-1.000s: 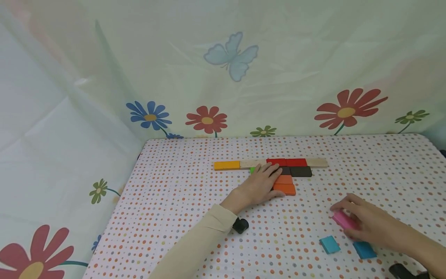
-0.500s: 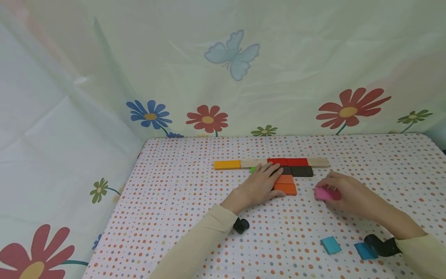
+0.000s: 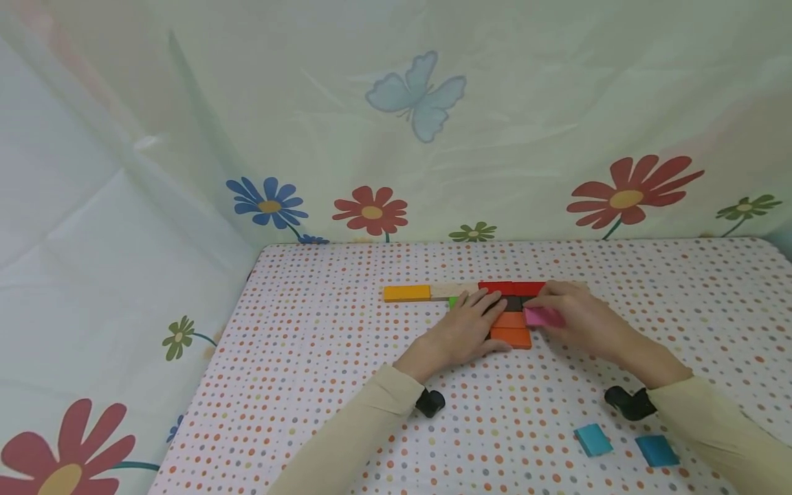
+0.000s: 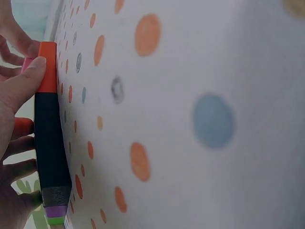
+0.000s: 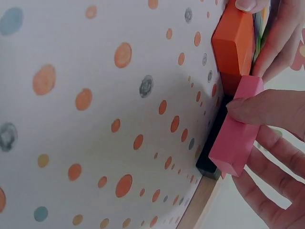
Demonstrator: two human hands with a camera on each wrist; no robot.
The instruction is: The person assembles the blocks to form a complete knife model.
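My left hand [image 3: 464, 333] rests on a flat layout of coloured wooden blocks, fingers spread, its thumb against the near orange block [image 3: 511, 337]. Between thumb and fingers, my right hand [image 3: 578, 320] pinches a pink block [image 5: 238, 138]. In the head view that block is just right of the orange blocks and in front of the black blocks [image 3: 512, 303]. The right wrist view has it tilted, overlapping a black block [image 5: 209, 160]. Red blocks [image 3: 495, 287] lie along the back row. A dark block [image 4: 50, 138] and a purple one [image 4: 56, 211] appear beneath my left hand.
A yellow block [image 3: 406, 293] and a plain wood block [image 3: 454, 291] extend the back row leftward. A light blue block [image 3: 592, 440] and a darker blue block [image 3: 657, 451] lie apart at the front right of the dotted tablecloth [image 3: 297, 385]. A flowered curtain hangs behind.
My right hand has carried the pink block from the front right, leftward and away from me, up to the layout. My left hand has stayed in place on the blocks.
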